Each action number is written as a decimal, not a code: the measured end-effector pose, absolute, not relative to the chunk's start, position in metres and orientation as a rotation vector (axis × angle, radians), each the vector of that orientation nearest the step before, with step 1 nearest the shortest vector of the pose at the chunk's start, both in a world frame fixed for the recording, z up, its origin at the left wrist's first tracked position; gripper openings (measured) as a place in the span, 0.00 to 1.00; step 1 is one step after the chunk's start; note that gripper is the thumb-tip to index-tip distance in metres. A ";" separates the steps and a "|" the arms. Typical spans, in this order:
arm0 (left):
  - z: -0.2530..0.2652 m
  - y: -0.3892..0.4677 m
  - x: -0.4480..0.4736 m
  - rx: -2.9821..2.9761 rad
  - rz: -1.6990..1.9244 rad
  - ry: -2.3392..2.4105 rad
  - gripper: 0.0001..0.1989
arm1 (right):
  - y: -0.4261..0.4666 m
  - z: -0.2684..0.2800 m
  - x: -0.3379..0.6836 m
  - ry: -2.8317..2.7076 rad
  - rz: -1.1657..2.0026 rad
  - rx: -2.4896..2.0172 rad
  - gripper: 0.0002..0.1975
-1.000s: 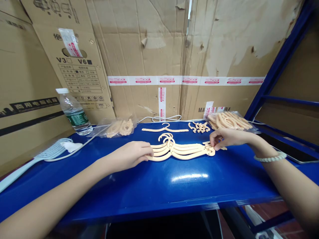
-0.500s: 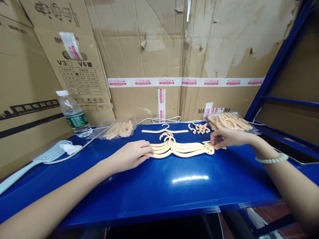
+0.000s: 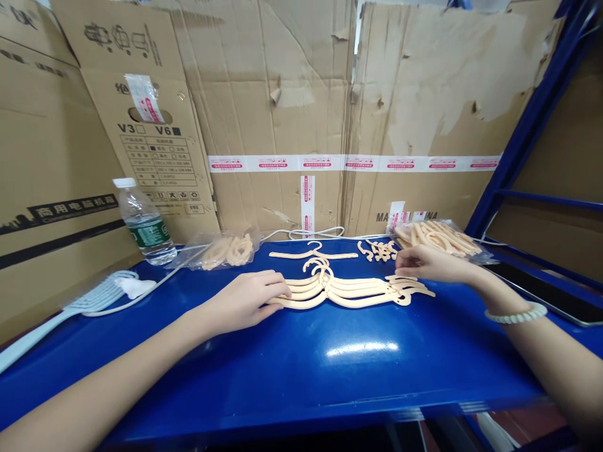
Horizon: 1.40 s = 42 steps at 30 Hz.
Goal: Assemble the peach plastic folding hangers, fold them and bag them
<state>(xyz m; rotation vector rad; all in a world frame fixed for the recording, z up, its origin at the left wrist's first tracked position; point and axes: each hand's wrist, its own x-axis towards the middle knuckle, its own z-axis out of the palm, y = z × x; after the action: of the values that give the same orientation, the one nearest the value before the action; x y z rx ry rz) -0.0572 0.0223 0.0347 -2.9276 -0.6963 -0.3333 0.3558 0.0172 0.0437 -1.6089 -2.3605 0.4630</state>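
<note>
Several cream plastic clothes hangers (image 3: 351, 295) lie nested in a row on the blue table, their hooks bunched at the middle. My left hand (image 3: 249, 298) has its fingers closed over the left ends of this row. At the opposite end, my right hand (image 3: 417, 262) is curled in a pinch just behind the loose end pieces (image 3: 409, 289); its fingertips hide whatever is between them. Those pieces overlap the right ends of the hangers and fan out to the right. Behind the row lies a single hanger (image 3: 313, 254), apart from both hands.
Small hook pieces (image 3: 378, 250) lie in a pile behind. Bags of hanger parts stand at the left (image 3: 228, 251) and right (image 3: 438, 238). Also on the blue table (image 3: 301, 370) are a water bottle (image 3: 148, 229), a pale blue brush (image 3: 97, 295) and a dark phone (image 3: 541, 292).
My right hand has drawn slightly back from the loose end pieces, which now show more fully and fan out at the right. My left hand stays on the hangers. The view has shifted slightly.
</note>
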 end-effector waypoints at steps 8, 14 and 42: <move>0.036 0.022 -0.061 -2.973 -0.312 -0.706 0.06 | 0.019 0.040 0.352 -2.272 0.296 -1.547 0.22; 0.041 0.021 -0.063 -2.998 -0.343 -0.726 0.06 | 0.020 0.035 0.345 -2.211 0.255 -1.508 0.22; 0.045 0.028 -0.069 -3.019 -0.285 -0.888 0.04 | 0.008 0.047 0.346 -2.448 0.758 -1.583 0.18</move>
<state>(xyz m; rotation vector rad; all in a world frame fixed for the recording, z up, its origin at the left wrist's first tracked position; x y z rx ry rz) -0.0687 0.0282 0.0448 -3.0185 -0.8882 -0.2852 0.3465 0.0078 0.0471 -1.5829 -2.4481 0.7578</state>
